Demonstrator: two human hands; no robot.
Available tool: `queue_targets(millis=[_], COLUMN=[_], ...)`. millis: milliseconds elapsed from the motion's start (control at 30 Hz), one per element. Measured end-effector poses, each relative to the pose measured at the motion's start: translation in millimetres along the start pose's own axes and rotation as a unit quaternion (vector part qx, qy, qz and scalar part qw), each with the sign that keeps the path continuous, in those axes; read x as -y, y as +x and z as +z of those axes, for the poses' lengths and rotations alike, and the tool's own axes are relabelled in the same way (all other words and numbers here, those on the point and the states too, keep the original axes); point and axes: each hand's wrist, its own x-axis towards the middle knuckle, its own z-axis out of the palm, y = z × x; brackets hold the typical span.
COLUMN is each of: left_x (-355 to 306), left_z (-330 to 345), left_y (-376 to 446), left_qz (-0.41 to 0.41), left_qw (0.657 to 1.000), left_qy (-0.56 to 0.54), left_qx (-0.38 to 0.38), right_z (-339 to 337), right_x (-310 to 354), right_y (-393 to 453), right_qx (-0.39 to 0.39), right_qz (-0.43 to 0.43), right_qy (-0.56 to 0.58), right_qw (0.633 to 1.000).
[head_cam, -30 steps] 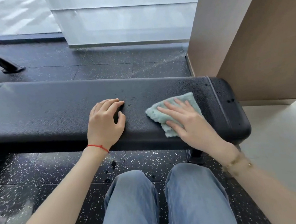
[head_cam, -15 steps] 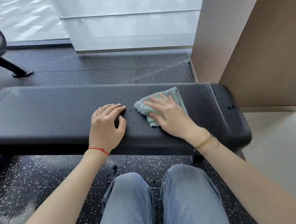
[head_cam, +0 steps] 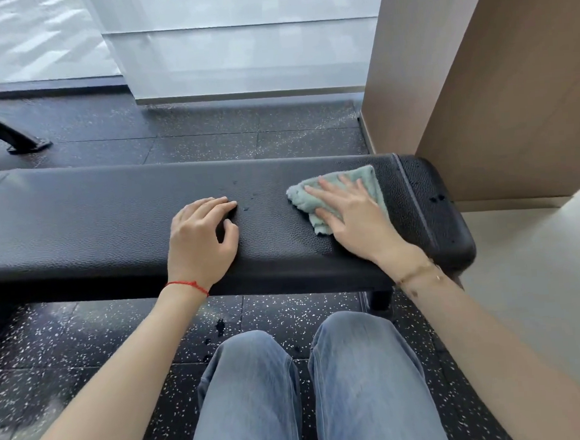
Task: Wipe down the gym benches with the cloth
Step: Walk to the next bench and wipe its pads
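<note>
Black rubber flooring flecked with white (head_cam: 84, 337) runs under a frosted glass wall at twelve o'clock and meets a tan panelled wall (head_cam: 512, 84) at two o'clock. Across the middle lies the long black padded gym bench with pebbled vinyl (head_cam: 76, 228), its length running from nine o'clock to three o'clock.

At ten o'clock a dark machine foot (head_cam: 8, 136) stands on the floor behind the bench. Near the centre, the left hand (head_cam: 200, 239), with a red thread at its wrist, rests on the pad with fingers loosely curled and holding nothing; it has not shifted over the last second. Just beside its fingertips, toward one o'clock, a few small dark droplets (head_cam: 246, 207) sit on the vinyl.

To the right, the right hand (head_cam: 350, 215) presses the pale green terry cloth (head_cam: 368, 180) flat on the pad, fingers straight and spread on top of it rather than wrapped round it. Half a second ago this hand and cloth were close beside the left hand; now they are well apart from it, back toward the stitched seam near the bench's right end. So the stroke reads as a back-and-forth pass over the right portion of the pad.

More dark spots (head_cam: 438, 198) lie past the seam at three o'clock, and the stretch toward nine o'clock looks unwiped, so I judge the bench only partly done. Blue jeans (head_cam: 310, 390) fill six o'clock.
</note>
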Motion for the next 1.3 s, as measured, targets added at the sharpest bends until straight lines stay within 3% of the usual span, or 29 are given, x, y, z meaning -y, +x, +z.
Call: queue_targets(millis=[100, 200, 400, 533, 667, 933, 1200, 1300], left_x=[0.1, -2.1, -20.1, -32.1, -32.7, -34.3, -34.6, -37.2], left_z=[0.7, 0.3, 3.6, 15.9, 19.8, 19.9, 19.1, 16.2], left_y=[-1.0, -1.4, -7.0, -14.8, -15.4, -14.2, -16.0, -16.8], left_qz=[0.004, 0.007, -0.038, -0.078, -0.081, -0.074, -0.068, -0.069], left_qw=[1.0, 1.0, 0.997, 0.993, 0.992, 0.991, 0.991, 0.991], left_qy=[0.012, 0.022, 0.063, 0.079, 0.101, 0.108, 0.111, 0.114], left_qx=[0.001, 0.005, 0.023, 0.024, -0.01, -0.022, -0.02, -0.012], right_z=[-6.5, -16.4, -18.4, -16.4, -36.8, -44.9, -46.5, -50.1], right_x=[7.1, -9.5, -38.2, -19.9, -43.2, -100.0, -54.6, -62.0], right_y=[-57.7, -54.6, 29.5, -30.2, -84.9, 41.0, -78.4, -83.3], right_qx=[-0.004, 0.005, -0.001, -0.019, -0.04, 0.001, -0.051, -0.043], right_qz=[-0.048, -0.042, 0.105, 0.058, 0.053, 0.18, 0.069, 0.063], right_qy=[0.025, 0.034, -0.042, -0.033, -0.024, -0.059, -0.008, 0.0], right_qw=[0.999, 0.999, 0.994, 0.998, 0.997, 0.982, 0.996, 0.997])
